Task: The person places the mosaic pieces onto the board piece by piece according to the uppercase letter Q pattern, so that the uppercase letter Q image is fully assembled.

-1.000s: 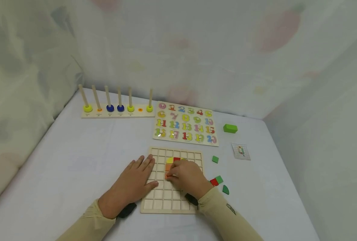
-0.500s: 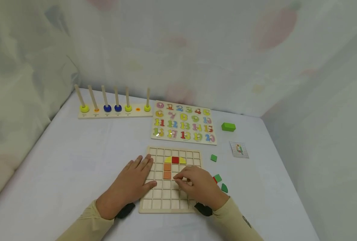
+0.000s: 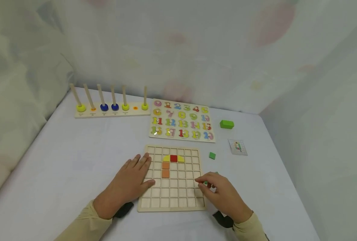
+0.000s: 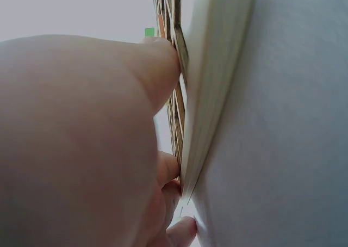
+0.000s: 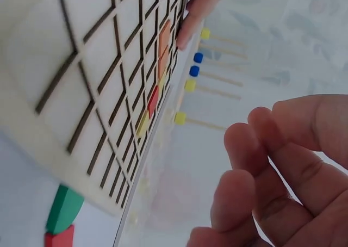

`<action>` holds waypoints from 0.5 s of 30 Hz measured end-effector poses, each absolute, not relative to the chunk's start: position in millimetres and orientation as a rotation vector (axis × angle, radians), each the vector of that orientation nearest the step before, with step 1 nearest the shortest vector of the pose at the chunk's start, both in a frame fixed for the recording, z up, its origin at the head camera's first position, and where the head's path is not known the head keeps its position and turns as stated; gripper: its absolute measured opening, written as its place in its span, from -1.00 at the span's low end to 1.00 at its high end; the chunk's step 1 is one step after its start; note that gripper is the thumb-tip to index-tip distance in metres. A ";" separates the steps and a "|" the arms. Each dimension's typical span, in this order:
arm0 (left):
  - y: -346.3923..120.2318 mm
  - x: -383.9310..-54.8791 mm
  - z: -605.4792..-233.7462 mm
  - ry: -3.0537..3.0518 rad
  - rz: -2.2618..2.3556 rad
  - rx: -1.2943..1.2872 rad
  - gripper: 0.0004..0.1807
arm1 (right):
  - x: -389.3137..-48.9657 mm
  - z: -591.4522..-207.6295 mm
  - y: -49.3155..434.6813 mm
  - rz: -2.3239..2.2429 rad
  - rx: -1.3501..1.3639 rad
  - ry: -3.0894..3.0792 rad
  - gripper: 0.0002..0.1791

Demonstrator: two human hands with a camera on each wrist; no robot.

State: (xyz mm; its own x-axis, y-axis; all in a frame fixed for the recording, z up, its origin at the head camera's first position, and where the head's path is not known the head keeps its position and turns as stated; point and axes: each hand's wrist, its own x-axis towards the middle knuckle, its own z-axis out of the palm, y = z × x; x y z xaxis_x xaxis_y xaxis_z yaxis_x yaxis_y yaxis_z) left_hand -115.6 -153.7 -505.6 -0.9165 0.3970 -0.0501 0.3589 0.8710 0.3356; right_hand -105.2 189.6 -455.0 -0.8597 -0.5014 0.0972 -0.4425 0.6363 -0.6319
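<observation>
A wooden grid board lies on the white cloth. In its cells sit a red square between two yellow quarter-round tiles, with two orange squares below the left one. My left hand rests with fingers spread on the board's left edge; the left wrist view shows the thumb on the grid. Past the right edge, my right hand hovers with loosely bent fingers and nothing visible between them. It partly hides tiles there; the right wrist view shows a green tile touching a red tile.
A lone green square lies right of the board, near a small pattern card and a green block. Behind stand a number puzzle and a peg rack with yellow and blue rings. Fabric walls enclose the table.
My right hand has left the lower orange square and moved right and toward me, past the board's edge, uncovering the tiles. The left hand keeps its place on the board.
</observation>
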 end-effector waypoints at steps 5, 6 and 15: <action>-153.5 -118.9 -511.2 2.930 0.486 0.590 -0.04 | -99.1 -457.2 203.1 -1.118 -0.762 2.761 -0.81; -153.6 -119.1 -511.9 2.930 0.488 0.589 -0.04 | -97.8 -457.5 205.3 -1.124 -0.758 2.764 -0.81; -152.5 -120.3 -514.4 2.920 0.507 0.589 -0.03 | -94.0 -457.6 219.0 -1.096 -0.598 2.803 -0.81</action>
State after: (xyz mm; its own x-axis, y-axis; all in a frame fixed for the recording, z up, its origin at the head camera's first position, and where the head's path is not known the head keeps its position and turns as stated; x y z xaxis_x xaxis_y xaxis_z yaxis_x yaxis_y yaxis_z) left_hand -120.3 -152.5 -514.4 -0.9172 0.3953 -0.0502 0.3553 0.8683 0.3462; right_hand -94.0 219.0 -457.6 -0.9214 -0.3818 0.0722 -0.3295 0.6693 -0.6660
